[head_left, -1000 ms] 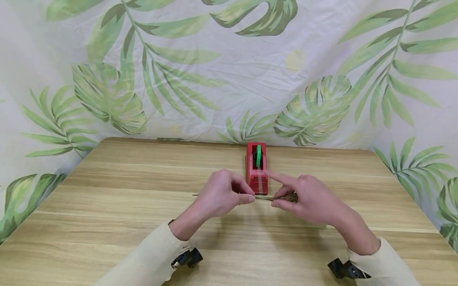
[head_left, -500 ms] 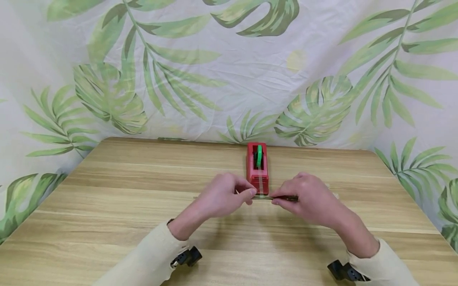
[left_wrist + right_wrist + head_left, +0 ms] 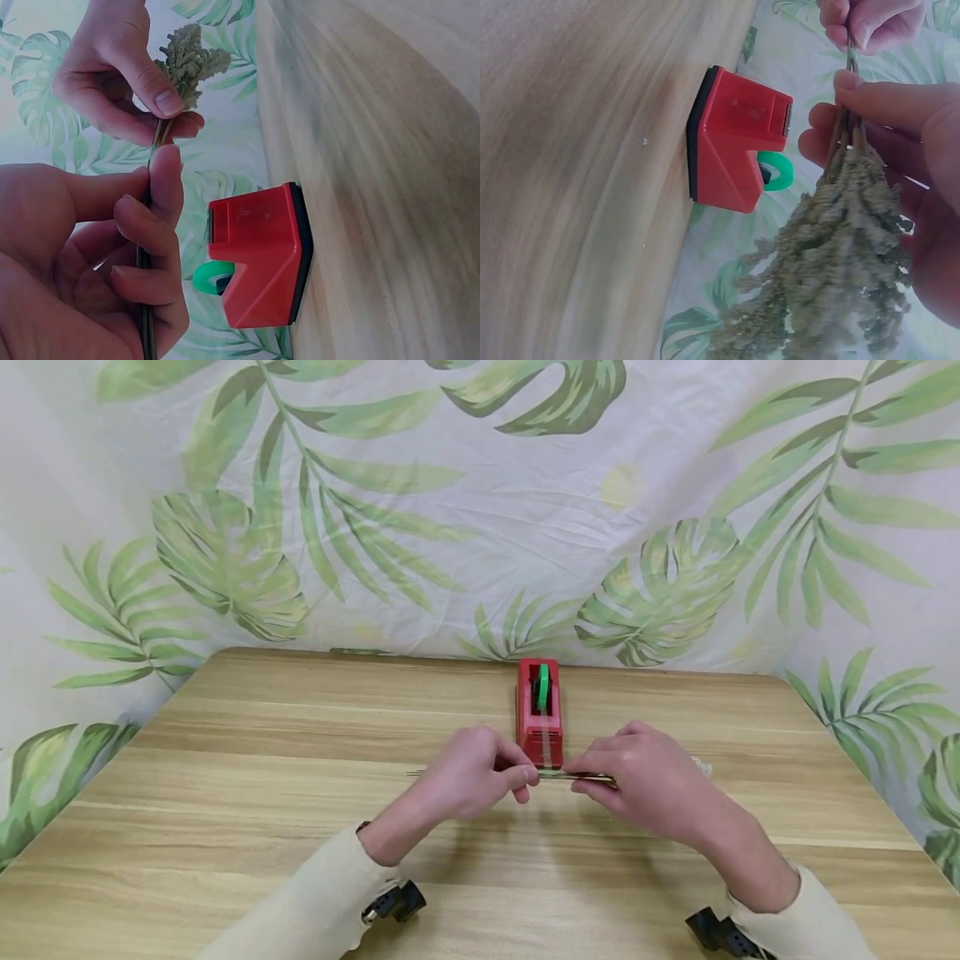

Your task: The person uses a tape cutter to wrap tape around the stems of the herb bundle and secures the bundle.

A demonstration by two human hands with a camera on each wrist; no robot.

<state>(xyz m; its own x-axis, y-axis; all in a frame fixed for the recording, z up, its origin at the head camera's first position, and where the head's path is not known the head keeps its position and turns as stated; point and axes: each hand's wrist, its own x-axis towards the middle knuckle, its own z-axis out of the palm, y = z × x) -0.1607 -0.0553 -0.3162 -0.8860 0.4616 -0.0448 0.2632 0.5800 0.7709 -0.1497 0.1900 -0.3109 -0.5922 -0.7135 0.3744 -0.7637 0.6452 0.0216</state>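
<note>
A bunch of dried flowers (image 3: 840, 247), with fluffy grey-green heads and thin dark stems (image 3: 147, 322), is held level above the table. My left hand (image 3: 468, 777) pinches the stems between thumb and index finger, its other fingers curled along them in the left wrist view. Close to the heads, my right hand (image 3: 645, 781) pinches the stems with thumb and fingers. Just beyond the hands stands a red tape dispenser (image 3: 262, 262) with a green-cored roll (image 3: 543, 689). A clear tape strip (image 3: 547, 747) runs from it down to the stems between both hands.
The wood-grain table (image 3: 247, 735) reaches back to a leaf-print cloth (image 3: 390, 510). Tiny pale specks, such as one crumb (image 3: 644, 141), lie on the tabletop. Black cameras, one of them here (image 3: 393, 902), sit at both cuffs.
My right index finger, earlier stretched toward the dispenser's side, has come down to the stems. The left hand has hardly moved, and the dispenser stays in place.
</note>
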